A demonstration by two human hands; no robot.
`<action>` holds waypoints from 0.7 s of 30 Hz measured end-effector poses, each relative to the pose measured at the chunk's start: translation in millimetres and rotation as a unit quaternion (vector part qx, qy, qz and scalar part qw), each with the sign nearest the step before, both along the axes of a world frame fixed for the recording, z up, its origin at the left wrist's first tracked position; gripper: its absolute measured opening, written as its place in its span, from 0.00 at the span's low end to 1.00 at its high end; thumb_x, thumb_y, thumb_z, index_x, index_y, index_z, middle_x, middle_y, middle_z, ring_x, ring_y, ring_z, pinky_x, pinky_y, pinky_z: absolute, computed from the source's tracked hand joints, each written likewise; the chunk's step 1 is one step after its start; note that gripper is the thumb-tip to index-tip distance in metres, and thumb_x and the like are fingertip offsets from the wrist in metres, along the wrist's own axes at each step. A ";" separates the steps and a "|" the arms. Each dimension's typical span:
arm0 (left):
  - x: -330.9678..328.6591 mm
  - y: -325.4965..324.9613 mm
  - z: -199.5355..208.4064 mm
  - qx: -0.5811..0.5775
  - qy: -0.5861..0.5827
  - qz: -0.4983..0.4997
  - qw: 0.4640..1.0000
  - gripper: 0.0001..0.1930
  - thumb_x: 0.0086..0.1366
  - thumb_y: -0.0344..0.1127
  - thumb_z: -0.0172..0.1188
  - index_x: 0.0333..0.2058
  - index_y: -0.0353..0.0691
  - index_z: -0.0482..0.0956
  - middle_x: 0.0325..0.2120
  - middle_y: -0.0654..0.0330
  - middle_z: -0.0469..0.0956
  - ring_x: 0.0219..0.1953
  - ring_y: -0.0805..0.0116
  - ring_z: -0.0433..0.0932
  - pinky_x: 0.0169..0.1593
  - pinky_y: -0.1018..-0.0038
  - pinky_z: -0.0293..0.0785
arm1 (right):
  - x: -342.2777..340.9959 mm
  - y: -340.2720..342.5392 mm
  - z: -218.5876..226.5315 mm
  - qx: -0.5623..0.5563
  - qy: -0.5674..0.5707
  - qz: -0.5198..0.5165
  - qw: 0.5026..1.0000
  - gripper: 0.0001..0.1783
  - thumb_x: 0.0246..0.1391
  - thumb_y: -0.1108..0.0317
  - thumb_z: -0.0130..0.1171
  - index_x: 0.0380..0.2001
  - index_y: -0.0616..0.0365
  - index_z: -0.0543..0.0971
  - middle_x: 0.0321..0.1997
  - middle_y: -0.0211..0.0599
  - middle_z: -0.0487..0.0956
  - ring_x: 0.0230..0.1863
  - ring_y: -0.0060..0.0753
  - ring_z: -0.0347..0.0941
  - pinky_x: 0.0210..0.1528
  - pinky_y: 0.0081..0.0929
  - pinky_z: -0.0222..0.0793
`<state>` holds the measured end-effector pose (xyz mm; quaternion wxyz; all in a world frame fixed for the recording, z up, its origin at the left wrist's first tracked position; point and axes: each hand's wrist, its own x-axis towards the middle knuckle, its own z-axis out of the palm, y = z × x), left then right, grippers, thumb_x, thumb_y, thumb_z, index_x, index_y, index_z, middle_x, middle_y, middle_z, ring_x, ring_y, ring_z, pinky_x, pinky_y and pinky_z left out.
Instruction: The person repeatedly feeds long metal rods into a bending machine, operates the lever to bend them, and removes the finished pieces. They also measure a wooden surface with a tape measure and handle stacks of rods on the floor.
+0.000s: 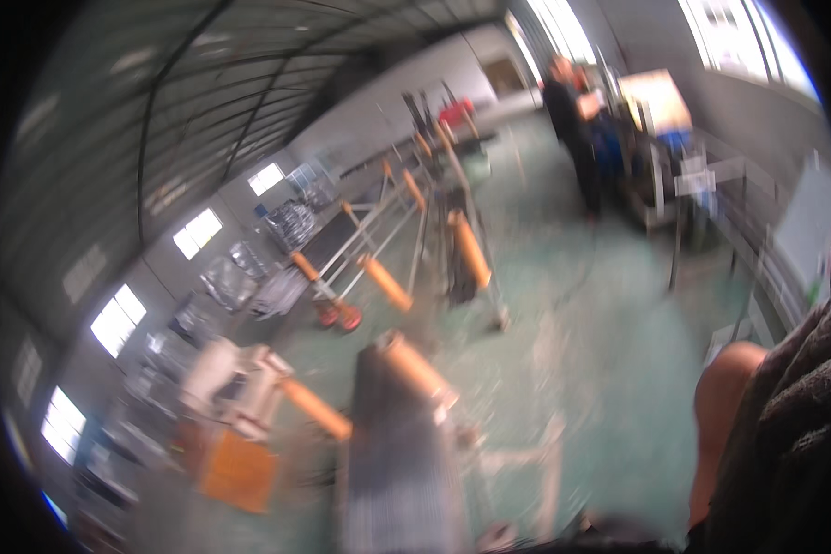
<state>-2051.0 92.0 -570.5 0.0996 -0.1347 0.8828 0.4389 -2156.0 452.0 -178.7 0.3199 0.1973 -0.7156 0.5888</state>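
Neither of my hands shows clearly; the picture is smeared by motion. At the right edge, a bare part of an arm [725,415] comes out of a dark sleeve [794,434], and its hand is hidden. Below the middle lies a long stack of grey strips [397,489], running away from me. An orange padded roller or bar [415,371] crosses its far end. I cannot make out anything held.
Metal racks with orange bars [469,249] and red wheels [346,317] stand ahead. A person in dark clothes [577,138] stands by a machine [656,175] at the far right. Wrapped bundles [226,282] line the left wall. Green floor [591,342] lies right of the racks.
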 end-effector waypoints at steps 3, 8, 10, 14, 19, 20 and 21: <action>-105.9 -18.9 -38.7 0.097 0.053 0.001 0.994 0.15 0.73 0.32 0.63 0.55 0.37 0.81 0.55 0.50 0.77 0.59 0.52 0.76 0.62 0.52 0.85 | -85.4 -33.0 44.3 0.034 0.129 0.015 0.991 0.12 0.70 0.77 0.66 0.54 0.68 0.86 0.45 0.45 0.89 0.39 0.34 0.87 0.43 0.29 0.85; -130.0 -62.7 -62.7 0.143 0.041 0.122 0.981 0.06 0.75 0.28 0.63 0.47 0.36 0.85 0.44 0.53 0.83 0.49 0.55 0.84 0.54 0.53 0.89 | -257.5 -90.0 67.9 0.047 0.318 0.121 0.939 0.11 0.70 0.77 0.66 0.53 0.68 0.85 0.44 0.45 0.88 0.37 0.34 0.87 0.41 0.29 0.85; -218.4 -57.2 -24.0 0.138 -0.090 0.005 0.986 0.15 0.76 0.43 0.64 0.44 0.34 0.89 0.38 0.48 0.90 0.46 0.48 0.90 0.52 0.51 0.84 | -283.7 -91.8 76.7 0.087 0.368 0.039 0.925 0.11 0.70 0.77 0.66 0.52 0.68 0.85 0.43 0.46 0.88 0.36 0.34 0.87 0.40 0.29 0.85; -297.5 -98.1 -89.8 0.044 -0.008 0.154 0.987 0.13 0.76 0.44 0.65 0.43 0.41 0.89 0.35 0.49 0.90 0.38 0.50 0.91 0.45 0.56 0.85 | -408.0 -142.6 51.7 0.056 0.295 0.047 0.953 0.10 0.70 0.76 0.66 0.51 0.69 0.85 0.42 0.46 0.88 0.35 0.34 0.87 0.39 0.30 0.85; -369.5 -172.7 -122.4 0.113 0.011 0.213 0.970 0.07 0.70 0.30 0.69 0.44 0.36 0.87 0.33 0.60 0.87 0.33 0.71 0.84 0.38 0.70 0.81 | -640.8 -190.8 -92.8 0.072 -0.243 0.080 0.964 0.10 0.75 0.70 0.63 0.51 0.65 0.85 0.34 0.31 0.86 0.32 0.22 0.82 0.35 0.23 0.78; -383.9 -184.0 -126.2 0.092 0.030 0.214 0.972 0.07 0.70 0.30 0.68 0.44 0.36 0.87 0.33 0.60 0.87 0.32 0.71 0.84 0.38 0.70 0.81 | -687.8 -198.0 -138.8 0.097 -0.314 0.065 0.942 0.09 0.74 0.70 0.66 0.50 0.64 0.86 0.33 0.32 0.87 0.33 0.21 0.83 0.41 0.26 0.82; -397.9 -187.2 -95.8 0.150 -0.015 0.287 0.946 0.07 0.70 0.30 0.67 0.44 0.37 0.88 0.32 0.61 0.87 0.32 0.71 0.84 0.38 0.69 0.81 | -729.2 -206.5 -183.6 0.124 -0.359 0.062 0.923 0.10 0.74 0.68 0.66 0.50 0.63 0.86 0.34 0.33 0.87 0.33 0.21 0.83 0.41 0.27 0.82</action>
